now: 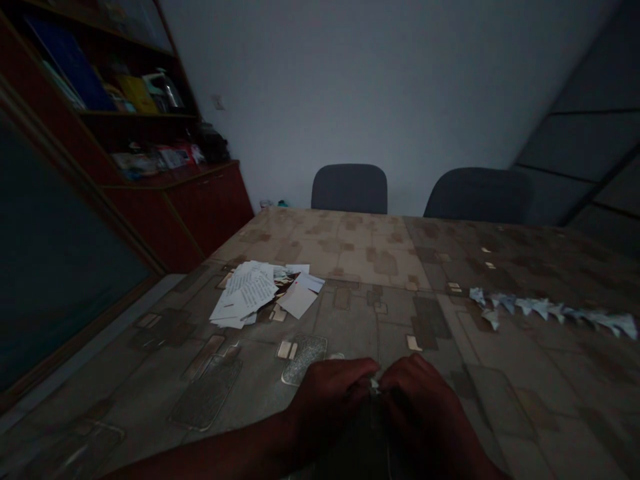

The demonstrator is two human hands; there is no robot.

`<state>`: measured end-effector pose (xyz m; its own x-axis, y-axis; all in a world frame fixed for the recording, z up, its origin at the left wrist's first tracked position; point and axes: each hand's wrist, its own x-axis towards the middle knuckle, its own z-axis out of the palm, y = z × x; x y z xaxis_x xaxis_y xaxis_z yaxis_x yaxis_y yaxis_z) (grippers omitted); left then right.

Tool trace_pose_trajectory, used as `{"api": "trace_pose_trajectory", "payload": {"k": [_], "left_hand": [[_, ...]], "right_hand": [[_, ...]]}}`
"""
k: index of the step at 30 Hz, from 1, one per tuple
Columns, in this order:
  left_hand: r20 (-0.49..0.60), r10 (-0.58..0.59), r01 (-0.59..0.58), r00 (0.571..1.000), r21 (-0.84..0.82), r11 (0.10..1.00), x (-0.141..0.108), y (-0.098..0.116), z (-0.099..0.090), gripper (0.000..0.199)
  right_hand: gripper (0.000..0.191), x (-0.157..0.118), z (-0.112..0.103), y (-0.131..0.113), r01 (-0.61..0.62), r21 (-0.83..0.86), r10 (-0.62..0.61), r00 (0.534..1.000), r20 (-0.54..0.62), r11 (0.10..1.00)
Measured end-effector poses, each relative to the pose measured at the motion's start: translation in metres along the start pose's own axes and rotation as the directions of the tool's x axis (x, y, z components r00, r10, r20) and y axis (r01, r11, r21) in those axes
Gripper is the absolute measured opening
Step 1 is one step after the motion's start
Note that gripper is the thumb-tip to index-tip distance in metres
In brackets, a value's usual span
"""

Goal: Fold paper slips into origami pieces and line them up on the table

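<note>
Near the front edge of the table, my left hand (333, 395) and my right hand (419, 393) meet, both with closed fingers. Between the fingertips shows a small piece of folded white paper (375, 385), pinched from both sides; most of it is hidden by the hands. Beyond my left hand lies a loose pile of printed and blank paper pieces (253, 292). Over on the right, a row of small folded paper pieces (547, 308) with pointed ends runs across the table, one of them a little apart at the near left end.
The table (350, 247) has a patterned cover. Two grey chairs, one left (349, 188) and one right (477, 193), stand at its far side before a pale wall. To the left is a red-brown cabinet (213, 210) with books and other items on its shelves. The room is dim.
</note>
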<state>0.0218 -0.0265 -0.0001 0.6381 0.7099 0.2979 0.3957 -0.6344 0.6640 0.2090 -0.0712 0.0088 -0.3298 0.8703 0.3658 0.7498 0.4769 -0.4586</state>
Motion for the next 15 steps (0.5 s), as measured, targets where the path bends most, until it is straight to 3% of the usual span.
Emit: {"api": "trace_pose_trajectory", "payload": {"k": [15], "left_hand": [[0.026,0.046,-0.050,0.999,0.144,0.988,0.0007,-0.0015,-0.0006,0.029]], "right_hand": [[0.011,-0.0008,0.0041,0.0091,-0.008,0.003,0.008,0.995,0.096,1.000]]}}
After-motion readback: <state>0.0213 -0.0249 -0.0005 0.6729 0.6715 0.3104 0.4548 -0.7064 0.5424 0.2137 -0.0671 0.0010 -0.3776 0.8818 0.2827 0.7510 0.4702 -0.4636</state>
